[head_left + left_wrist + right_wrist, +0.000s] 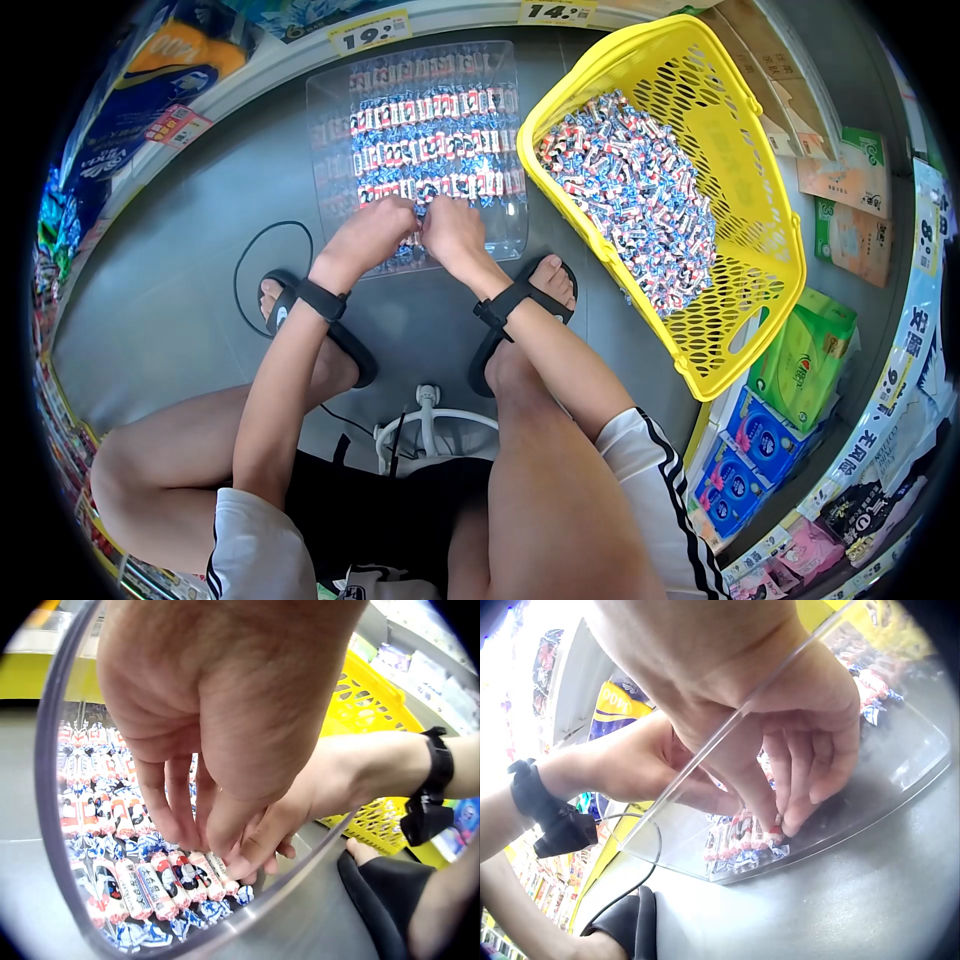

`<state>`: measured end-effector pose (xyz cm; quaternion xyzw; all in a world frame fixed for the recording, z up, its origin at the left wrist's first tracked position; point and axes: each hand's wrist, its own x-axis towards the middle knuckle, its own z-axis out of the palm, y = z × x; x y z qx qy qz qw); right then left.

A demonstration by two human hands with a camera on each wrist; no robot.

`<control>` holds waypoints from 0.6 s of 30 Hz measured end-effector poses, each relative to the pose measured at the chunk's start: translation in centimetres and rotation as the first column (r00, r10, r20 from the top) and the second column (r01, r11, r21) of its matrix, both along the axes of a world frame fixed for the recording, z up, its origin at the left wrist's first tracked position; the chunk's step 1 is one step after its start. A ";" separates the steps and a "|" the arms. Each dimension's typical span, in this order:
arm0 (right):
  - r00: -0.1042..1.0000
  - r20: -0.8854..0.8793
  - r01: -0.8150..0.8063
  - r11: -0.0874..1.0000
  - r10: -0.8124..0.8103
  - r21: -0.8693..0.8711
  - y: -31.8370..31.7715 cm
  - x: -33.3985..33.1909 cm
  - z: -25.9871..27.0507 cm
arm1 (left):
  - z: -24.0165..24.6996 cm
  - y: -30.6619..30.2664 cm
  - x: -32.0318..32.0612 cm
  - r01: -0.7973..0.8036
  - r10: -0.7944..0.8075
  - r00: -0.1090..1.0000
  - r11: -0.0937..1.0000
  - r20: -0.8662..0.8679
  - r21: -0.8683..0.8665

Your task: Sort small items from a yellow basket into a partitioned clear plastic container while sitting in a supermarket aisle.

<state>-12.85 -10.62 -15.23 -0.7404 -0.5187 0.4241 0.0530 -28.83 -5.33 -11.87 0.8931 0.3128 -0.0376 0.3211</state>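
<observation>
Inside a clear plastic bin (pixel 515 225), wrapped candies (pixel 430 147) lie side by side in several rows. Both hands reach over the near wall into the front row. With thumb and fingertips, my right hand (pixel 455 235) pinches a wrapped candy (pixel 774 834) at the right end of that row. Close against it, my left hand (pixel 375 235) has its thumb and fingers bent down together on the upper ends of the row's candies (pixel 172 881); the candy between its fingertips is mostly hidden. Blue twisted wrapper ends (pixel 217 909) point toward the near wall.
A yellow basket (pixel 735 330) heaped with loose wrapped candies (pixel 640 200) leans at the right of the bin. Shelves with price tags (pixel 370 35) curve behind. Sandalled feet (pixel 555 285) flank the bin's near side, and a black cable (pixel 240 270) loops at the left.
</observation>
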 end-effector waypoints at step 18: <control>1.000 -0.008 -0.020 0.999 0.021 0.042 0.1 0.0 0.7 | 0.4 -0.3 0.0 -0.043 0.040 0.998 0.998 -0.057 -0.040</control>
